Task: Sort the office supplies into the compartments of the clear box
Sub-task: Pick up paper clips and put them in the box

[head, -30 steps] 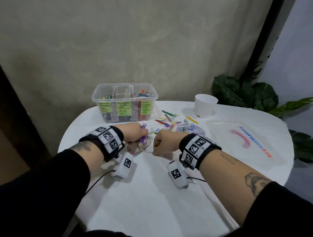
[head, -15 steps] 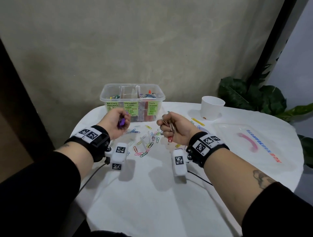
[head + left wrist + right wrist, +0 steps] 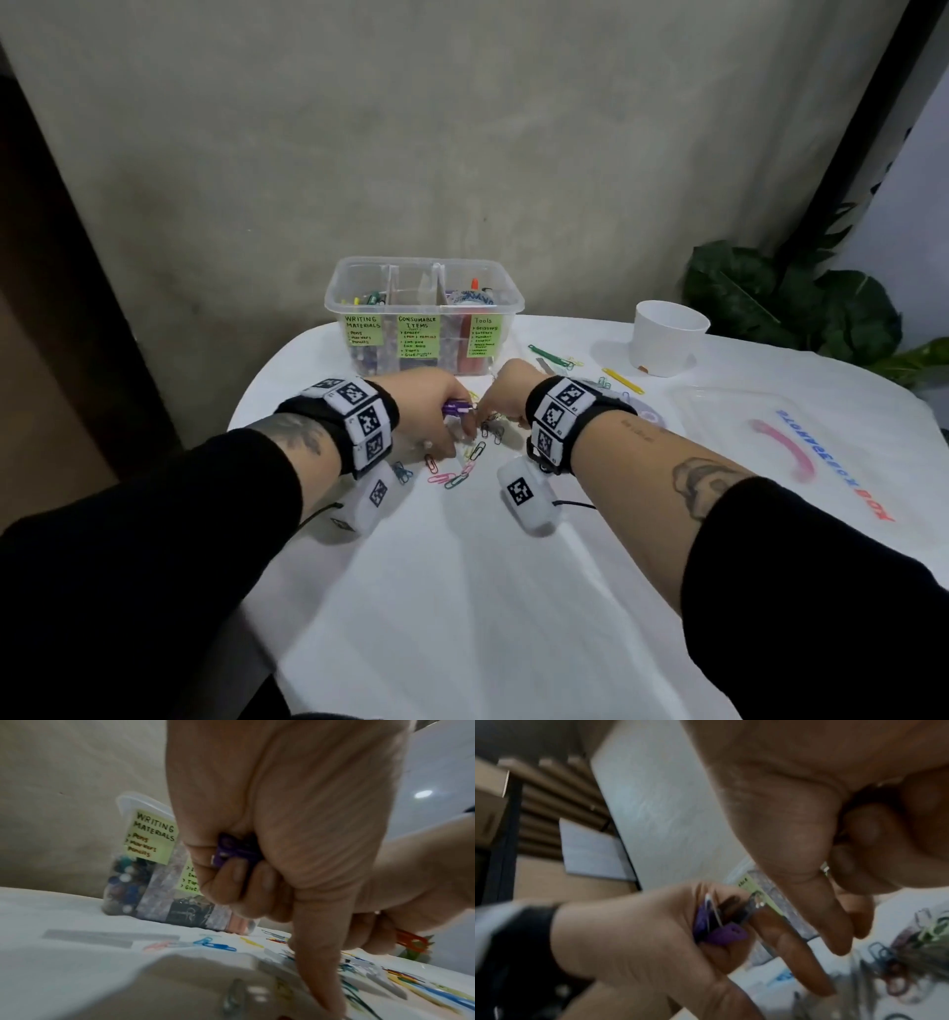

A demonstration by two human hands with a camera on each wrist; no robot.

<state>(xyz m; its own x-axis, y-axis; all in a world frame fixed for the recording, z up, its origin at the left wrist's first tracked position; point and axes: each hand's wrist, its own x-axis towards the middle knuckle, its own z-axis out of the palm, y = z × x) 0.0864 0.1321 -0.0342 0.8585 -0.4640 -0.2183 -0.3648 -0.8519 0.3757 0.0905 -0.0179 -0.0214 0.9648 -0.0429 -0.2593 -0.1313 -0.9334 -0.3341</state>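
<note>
**Hands meet over scattered paper clips on a white-clothed table**

Leftmost, a dark doorway or panel edges the frame, giving way to a mottled grey-beige wall [image 3: 462, 128] that fills the background. Below it sits a round table under a white cloth [image 3: 462, 591], lightly creased. At the table's far side, against the wall, stands the clear box [image 3: 359, 288], with three compartments and green labels reading "Writing Materials", "Consumable Items" and "Tools"; pens show in the left section.

In front of the box, the left hand [image 3: 426, 406] is curled round a purple clip-like item [image 3: 231, 850], with one finger stretched down to the cloth. Just beside it, the right hand [image 3: 506, 393] has fingers folded around some paper clips, a red one poking out in the left wrist view. Loose coloured paper clips [image 3: 457, 470] lie on the cloth beneath and between both hands.

Further right rest a green clip, a yellow clip [image 3: 622, 380] and a white cup [image 3: 667, 336], then a clear lid [image 3: 744, 442] with printed lettering. Dark green plant leaves [image 3: 791, 303] close the right edge.
</note>
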